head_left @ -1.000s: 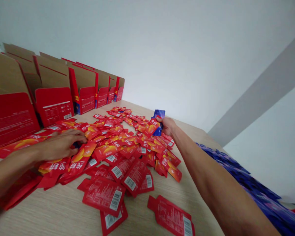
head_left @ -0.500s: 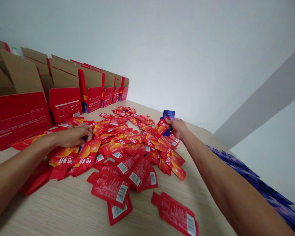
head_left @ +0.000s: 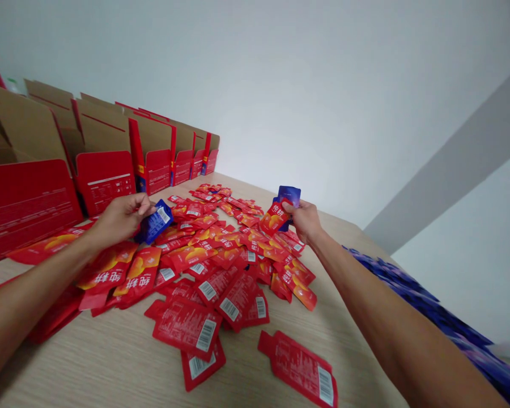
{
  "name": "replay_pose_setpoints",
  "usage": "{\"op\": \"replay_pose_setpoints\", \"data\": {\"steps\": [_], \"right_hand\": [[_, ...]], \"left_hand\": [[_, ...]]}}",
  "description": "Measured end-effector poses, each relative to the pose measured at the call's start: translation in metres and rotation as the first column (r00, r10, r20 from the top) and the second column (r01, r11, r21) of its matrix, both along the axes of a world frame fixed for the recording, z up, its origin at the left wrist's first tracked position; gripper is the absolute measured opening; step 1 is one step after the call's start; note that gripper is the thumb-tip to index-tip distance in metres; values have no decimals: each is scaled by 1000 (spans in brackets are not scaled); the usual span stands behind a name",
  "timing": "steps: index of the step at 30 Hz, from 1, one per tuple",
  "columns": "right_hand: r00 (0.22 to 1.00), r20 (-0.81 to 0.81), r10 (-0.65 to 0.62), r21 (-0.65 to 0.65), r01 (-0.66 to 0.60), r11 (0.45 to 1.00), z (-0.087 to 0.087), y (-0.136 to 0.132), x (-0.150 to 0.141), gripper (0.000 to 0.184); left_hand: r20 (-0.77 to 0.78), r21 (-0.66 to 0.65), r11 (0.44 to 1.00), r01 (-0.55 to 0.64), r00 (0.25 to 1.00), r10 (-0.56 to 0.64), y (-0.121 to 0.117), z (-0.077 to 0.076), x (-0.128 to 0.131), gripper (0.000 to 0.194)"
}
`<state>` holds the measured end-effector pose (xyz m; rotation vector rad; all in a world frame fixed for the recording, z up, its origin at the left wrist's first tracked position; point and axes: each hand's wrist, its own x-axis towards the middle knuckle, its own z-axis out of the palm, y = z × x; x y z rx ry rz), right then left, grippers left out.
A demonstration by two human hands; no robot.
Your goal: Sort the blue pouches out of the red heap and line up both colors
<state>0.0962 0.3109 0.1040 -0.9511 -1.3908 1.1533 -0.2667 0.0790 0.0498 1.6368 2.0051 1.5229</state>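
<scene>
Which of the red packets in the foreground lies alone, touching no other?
The red packet at the bottom, just right of centre, barcode side up. Bare table separates it from the others in the foreground, which overlap.

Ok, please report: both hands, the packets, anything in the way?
Left hand gripping blue packet. Right hand gripping red packet, blue packaging behind. Red pile between hands.

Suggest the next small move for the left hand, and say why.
Probably carry the barcoded blue packet in the left hand over the loose red packets to the right hand, which holds blue and red packets together.
</scene>
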Motion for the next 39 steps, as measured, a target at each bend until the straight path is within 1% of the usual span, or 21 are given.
{"op": "replay_pose_setpoints", "data": {"steps": [2, 4, 6, 9, 12, 14, 16, 18, 20, 23, 26, 29, 31, 33, 34, 35, 36, 37, 38, 39], "right_hand": [[1000, -29, -2, 8, 2, 1000, 2, -3, 1, 18], [998, -56, 2, 9, -1, 1000, 6, -8, 2, 18], [997, -76, 24, -3, -25, 1000, 9, -15, 3, 16], [991, -88, 105, -52, -110, 993, 10, -31, -1, 11], [973, -64, 224, -139, -231, 963, 0, -53, -13, 10], [954, -31, 298, -208, -298, 932, -12, -67, -23, 16], [937, 7, 349, -267, -335, 904, -24, -76, -33, 23], [930, 43, 364, -301, -336, 893, -33, -80, -38, 29], [933, 73, 351, -304, -315, 899, -37, -78, -38, 31], [946, 105, 308, -265, -272, 925, -37, -70, -30, 31], [960, 131, 247, -198, -218, 956, -33, -61, -16, 38], [973, 169, 158, -101, -142, 985, -28, -53, 2, 49], [973, 202, 110, -39, -104, 994, -23, -50, 18, 53], [958, 259, 125, -27, -122, 992, -15, -51, 39, 54], [943, 292, 158, -50, -150, 987, -11, -54, 50, 54], [911, 343, 229, -95, -209, 973, -7, -57, 62, 53], [844, 416, 338, -155, -300, 941, -3, -60, 74, 52], [717, 519, 465, -222, -413, 883, 0, -65, 85, 50], [527, 626, 575, -298, -519, 801, 2, -69, 94, 46], [307, 711, 633, -376, -594, 711, 3, -74, 102, 41]], "left_hand": [[95, 72, 997, 11, 995, -17, 0, 1, 3, 31], [138, 125, 991, -35, 990, 17, -1, 4, 4, 26], [158, 157, 983, -93, 985, 67, -2, 10, 9, 19], [194, 142, 982, -126, 976, 97, -1, 22, 29, 11], [261, 63, 995, -82, 963, 63, 6, 28, 66, 12], [340, 3, 1000, -18, 940, 16, 13, 25, 95, 20], [428, -37, 999, 37, 904, -18, 21, 17, 121, 27], [489, -45, 998, 44, 872, -17, 27, 6, 139, 30], [536, -30, 999, 19, 844, 0, 31, -5, 148, 32], [612, -7, 1000, 3, 791, 2, 33, -17, 151, 38], [650, 4, 1000, -3, 760, -1, 31, -23, 149, 42], [656, 11, 1000, -18, 755, 7, 29, -24, 151, 41], [659, 8, 999, -32, 752, 19, 27, -22, 152, 41], [668, -9, 999, -47, 743, 41, 26, -20, 154, 36], [674, -23, 998, -53, 737, 55, 25, -18, 154, 32], [680, -41, 998, -57, 730, 69, 24, -15, 155, 29], [684, -61, 997, -54, 725, 81, 23, -13, 155, 27], [685, -78, 996, -47, 723, 88, 22, -10, 156, 25], [683, -89, 995, -35, 725, 87, 22, -8, 157, 24], [680, -95, 995, -16, 729, 77, 21, -5, 159, 24]]}}
